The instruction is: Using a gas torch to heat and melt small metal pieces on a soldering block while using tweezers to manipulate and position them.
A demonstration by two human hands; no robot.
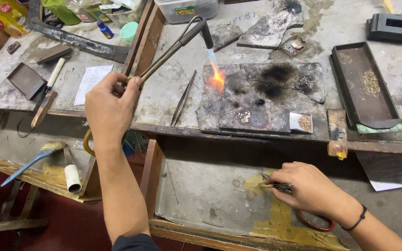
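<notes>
My left hand [110,104] grips the thin metal stem of a gas torch [182,39]. The torch's black nozzle points down and its blue-orange flame [216,74] licks the left end of a charred soldering slab [261,100]. My right hand [303,188] is lower, inside the open bench drawer [201,186], shut on dark tweezers [275,185] whose tips touch the drawer floor by a yellow patch. On the slab lie a small pile of pale grains [245,117] and a tiny dark ring [259,102].
Loose tweezers [182,100] lie left of the slab. A small tray of gold-coloured bits [302,122] sits at its right edge, a long dark tray [361,86] beyond. A brush [31,162], a paper roll [73,179] and tools crowd the left bench.
</notes>
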